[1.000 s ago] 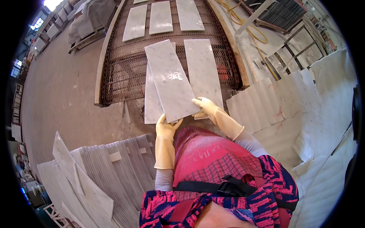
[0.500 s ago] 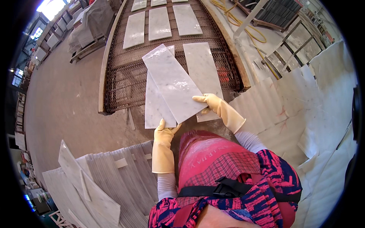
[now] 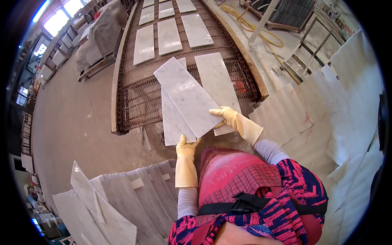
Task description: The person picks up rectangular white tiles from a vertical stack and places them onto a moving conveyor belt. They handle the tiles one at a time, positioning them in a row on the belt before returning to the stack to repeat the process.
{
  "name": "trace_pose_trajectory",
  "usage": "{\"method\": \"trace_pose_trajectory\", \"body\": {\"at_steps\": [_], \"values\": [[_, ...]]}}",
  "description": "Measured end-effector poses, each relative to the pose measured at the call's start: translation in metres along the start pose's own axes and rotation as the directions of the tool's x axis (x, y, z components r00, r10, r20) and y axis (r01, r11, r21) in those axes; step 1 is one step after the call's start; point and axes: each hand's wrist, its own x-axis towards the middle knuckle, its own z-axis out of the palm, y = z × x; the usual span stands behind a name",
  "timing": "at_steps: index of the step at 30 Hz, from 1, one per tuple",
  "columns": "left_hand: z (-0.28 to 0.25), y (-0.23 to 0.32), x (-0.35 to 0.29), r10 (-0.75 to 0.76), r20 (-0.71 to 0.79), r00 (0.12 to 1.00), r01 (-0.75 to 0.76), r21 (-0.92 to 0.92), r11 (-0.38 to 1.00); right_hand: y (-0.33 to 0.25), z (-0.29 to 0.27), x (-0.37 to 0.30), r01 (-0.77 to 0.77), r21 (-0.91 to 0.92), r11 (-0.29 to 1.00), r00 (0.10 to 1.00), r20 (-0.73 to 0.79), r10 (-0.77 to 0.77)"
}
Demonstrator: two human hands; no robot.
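My left hand [image 3: 186, 152], in a cream rubber glove, grips the near end of a pale grey-veined marble tile [image 3: 172, 122], thumb on top. Lying slantwise over that one is a second wet, glossy marble tile [image 3: 187, 97]. Its near right corner is pinched in my right hand [image 3: 232, 118], gloved alike, with the thumb above and fingers underneath. Right of these, a third marble tile [image 3: 215, 75] lies partly on the mesh conveyor [image 3: 136, 102], its near end jutting past the belt behind my right hand.
Several more tiles [image 3: 169, 36] lie in rows farther up the belt. At lower left stands a stack of slabs on edge [image 3: 134, 192], with a loose slab [image 3: 110, 204] leaning across. White foam sheets [image 3: 281, 108] cover the right side. A yellow hose [image 3: 269, 38] and metal frame [image 3: 314, 49] lie beyond.
The whole view has shifted, so the conveyor and its tiles sit lower in the picture. Both hands keep their holds, and the two overlapping tiles stay crossed.
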Motion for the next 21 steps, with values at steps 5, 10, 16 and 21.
{"method": "trace_pose_trajectory", "body": {"at_steps": [5, 10, 16, 21], "values": [[-0.001, -0.003, 0.006, 0.002, 0.025, 1.0, -0.002, -0.024, 1.0, -0.007, -0.003, -0.005, 0.023, -0.006, 1.0, 1.0, 0.0, -0.023], [0.003, -0.01, 0.008, 0.042, 0.045, 0.998, -0.044, 0.054, 0.998, -0.016, -0.02, 0.001, 0.031, -0.018, 0.999, 0.999, 0.027, -0.031], [-0.011, -0.013, 0.025, 0.067, 0.035, 0.997, -0.07, 0.079, 0.994, -0.048, -0.028, -0.007, 0.06, -0.111, 0.992, 0.997, 0.05, -0.055], [-0.017, -0.02, 0.036, 0.073, -0.054, 0.996, -0.071, 0.042, 0.997, -0.109, -0.02, -0.024, 0.107, -0.195, 0.975, 0.988, 0.129, -0.083]]}}
